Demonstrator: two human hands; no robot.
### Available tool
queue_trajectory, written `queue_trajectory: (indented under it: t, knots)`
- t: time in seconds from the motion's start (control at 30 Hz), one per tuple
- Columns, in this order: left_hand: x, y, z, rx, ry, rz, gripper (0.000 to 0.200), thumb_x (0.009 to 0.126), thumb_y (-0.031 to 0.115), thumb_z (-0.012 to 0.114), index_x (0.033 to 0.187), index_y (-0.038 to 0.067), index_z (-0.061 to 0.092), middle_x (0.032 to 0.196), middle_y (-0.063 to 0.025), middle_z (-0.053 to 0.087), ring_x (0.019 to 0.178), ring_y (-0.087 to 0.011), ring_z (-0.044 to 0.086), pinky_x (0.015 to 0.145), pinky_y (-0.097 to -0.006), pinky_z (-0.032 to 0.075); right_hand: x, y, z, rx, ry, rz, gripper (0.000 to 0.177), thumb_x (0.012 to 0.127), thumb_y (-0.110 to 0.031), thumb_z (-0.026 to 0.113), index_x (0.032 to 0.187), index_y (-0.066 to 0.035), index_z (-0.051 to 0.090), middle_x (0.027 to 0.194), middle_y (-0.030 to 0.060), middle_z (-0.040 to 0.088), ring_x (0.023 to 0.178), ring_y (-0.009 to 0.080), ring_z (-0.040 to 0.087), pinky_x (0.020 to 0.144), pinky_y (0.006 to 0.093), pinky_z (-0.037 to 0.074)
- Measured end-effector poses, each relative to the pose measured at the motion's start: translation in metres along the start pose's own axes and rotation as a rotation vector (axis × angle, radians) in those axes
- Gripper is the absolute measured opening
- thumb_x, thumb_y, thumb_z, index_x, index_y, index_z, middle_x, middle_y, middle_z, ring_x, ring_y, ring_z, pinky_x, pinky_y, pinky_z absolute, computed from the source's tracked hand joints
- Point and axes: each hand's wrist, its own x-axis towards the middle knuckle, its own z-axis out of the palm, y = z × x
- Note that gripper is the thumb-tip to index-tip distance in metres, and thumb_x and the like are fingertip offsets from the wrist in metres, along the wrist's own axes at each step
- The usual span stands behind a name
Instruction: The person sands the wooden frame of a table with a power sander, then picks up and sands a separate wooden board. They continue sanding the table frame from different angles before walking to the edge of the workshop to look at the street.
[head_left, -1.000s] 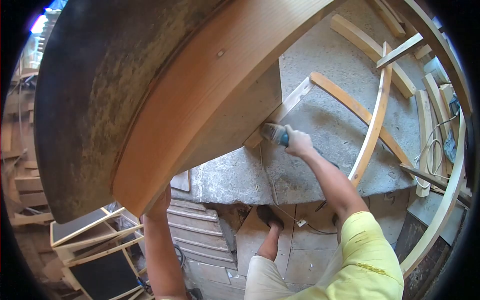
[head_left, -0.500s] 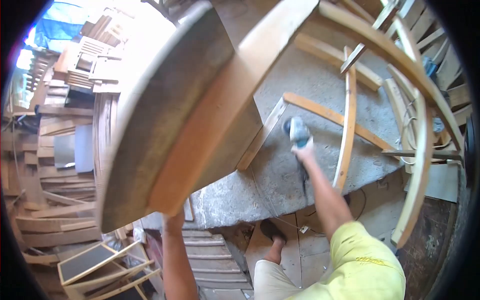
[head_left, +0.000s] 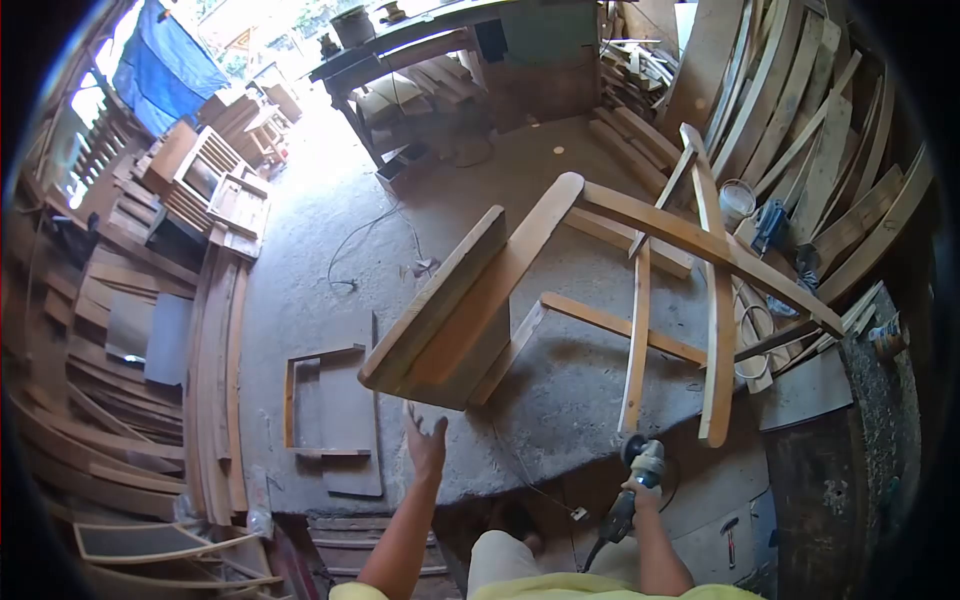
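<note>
Reaching up with my left hand (head_left: 426,447), palm open and fingers spread, nothing in it. The thick wooden board (head_left: 440,300) sits dead at 12 o'clock from those fingertips, just above them. It looks a sliver apart, though I can't swear it isn't touching. Its low end hangs nearest me and its long axis climbs away toward 1-to-2 o'clock over the concrete slab (head_left: 580,390). My right hand (head_left: 640,492) is off at 3 o'clock from the left, wrapped tight around the angle grinder (head_left: 643,462), disc end pointing to 12, just below the foot of a curved slat (head_left: 637,330). From there the board lies at 10 o'clock, well apart, so the left hand is clearly the nearer one.
</note>
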Motion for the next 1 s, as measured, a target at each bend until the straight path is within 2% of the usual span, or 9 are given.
queue_trajectory:
  t: [0.13, 0.3, 0.37, 0.43, 0.53, 0.57, 0.7, 0.9, 1.0]
  knots:
    - [-0.078, 0.005, 0.056, 0.023, -0.313, -0.191, 0.086, 0.080, 0.020, 0.076, 0.150, 0.003, 0.028, 0.148, -0.0165, 0.041, 0.130, -0.0306, 0.047, 0.102, -0.0393, 0.043, -0.012, -0.038, -0.045, 0.163, 0.016, 0.071, 0.049, 0.059, 0.001, 0.075, 0.103, 0.002, 0.052, 0.079, 0.0143, 0.062, 0.058, 0.0277, 0.065, 0.054, 0.0401, 0.056]
    - [-0.127, 0.114, 0.104, 0.065, -0.503, 0.193, 0.078, 0.083, 0.018, 0.075, 0.149, 0.011, 0.034, 0.151, -0.0120, 0.037, 0.131, -0.0282, 0.047, 0.103, -0.0392, 0.042, 0.016, -0.054, -0.093, 0.216, -0.012, 0.100, 0.036, 0.064, -0.006, 0.075, 0.093, 0.001, 0.055, 0.074, 0.0125, 0.061, 0.058, 0.0249, 0.064, 0.055, 0.0371, 0.056]
    - [-0.117, 0.139, 0.088, 0.222, -0.438, 0.534, 0.070, 0.086, 0.013, 0.072, 0.147, 0.014, 0.038, 0.148, -0.0117, 0.040, 0.126, -0.0249, 0.052, 0.099, -0.0371, 0.045, 0.032, -0.052, -0.100, 0.276, -0.069, 0.118, 0.036, 0.064, -0.007, 0.076, 0.093, 0.001, 0.056, 0.074, 0.0121, 0.062, 0.059, 0.0246, 0.065, 0.056, 0.0377, 0.056]
    - [-0.116, 0.195, 0.059, 0.107, -0.365, 0.566, 0.056, 0.087, 0.007, 0.068, 0.139, 0.010, 0.048, 0.141, -0.0119, 0.048, 0.115, -0.0219, 0.060, 0.092, -0.0336, 0.049, 0.037, -0.054, -0.101, 0.302, -0.095, 0.119, 0.037, 0.064, -0.007, 0.076, 0.094, 0.001, 0.056, 0.074, 0.0122, 0.062, 0.059, 0.0249, 0.065, 0.057, 0.0379, 0.056]
    - [-0.068, 0.238, -0.008, 0.331, 0.000, 0.982, 0.031, 0.092, 0.004, 0.060, 0.123, 0.003, 0.060, 0.127, -0.0097, 0.059, 0.094, -0.0166, 0.064, 0.082, -0.0282, 0.052, 0.037, -0.061, -0.094, 0.308, -0.144, 0.121, 0.036, 0.065, -0.007, 0.077, 0.095, 0.000, 0.057, 0.074, 0.0122, 0.063, 0.059, 0.0254, 0.066, 0.057, 0.0377, 0.057]
    - [-0.065, 0.258, -0.028, 0.216, 0.022, 0.755, 0.033, 0.090, 0.003, 0.058, 0.122, 0.004, 0.061, 0.121, -0.0105, 0.062, 0.094, -0.0166, 0.062, 0.083, -0.0305, 0.051, 0.038, -0.062, -0.089, 0.289, -0.177, 0.126, 0.036, 0.066, -0.008, 0.077, 0.094, 0.000, 0.057, 0.074, 0.0121, 0.064, 0.059, 0.0256, 0.066, 0.056, 0.0374, 0.056]
    - [0.003, 0.306, -0.070, 0.469, 0.163, 0.934, 0.033, 0.093, 0.011, 0.059, 0.125, 0.002, 0.058, 0.121, -0.0124, 0.060, 0.099, -0.0221, 0.061, 0.080, -0.0327, 0.052, 0.049, -0.061, -0.050, 0.213, -0.270, 0.082, 0.036, 0.066, -0.008, 0.081, 0.093, 0.000, 0.059, 0.072, 0.0118, 0.063, 0.057, 0.0253, 0.066, 0.054, 0.0365, 0.056]
    - [0.105, 0.322, -0.035, 0.420, -0.577, 0.622, 0.059, 0.095, 0.044, 0.058, 0.138, 0.006, 0.049, 0.138, -0.0095, 0.053, 0.118, -0.0202, 0.054, 0.097, -0.0350, 0.043, 0.121, -0.042, 0.059, -0.063, -0.218, -0.238, 0.082, 0.048, -0.009, 0.091, 0.119, 0.000, 0.052, 0.101, 0.0096, 0.061, 0.082, 0.0220, 0.063, 0.069, 0.0355, 0.054]
    - [0.114, 0.319, -0.002, 0.429, -0.788, 0.658, 0.065, 0.093, 0.034, 0.062, 0.146, 0.005, 0.039, 0.148, -0.0105, 0.042, 0.135, -0.0220, 0.040, 0.112, -0.0359, 0.028, 0.176, -0.033, 0.125, -0.291, -0.086, -0.425, 0.075, 0.049, -0.012, 0.089, 0.113, 0.003, 0.053, 0.099, 0.0143, 0.063, 0.087, 0.0254, 0.065, 0.075, 0.0391, 0.054]
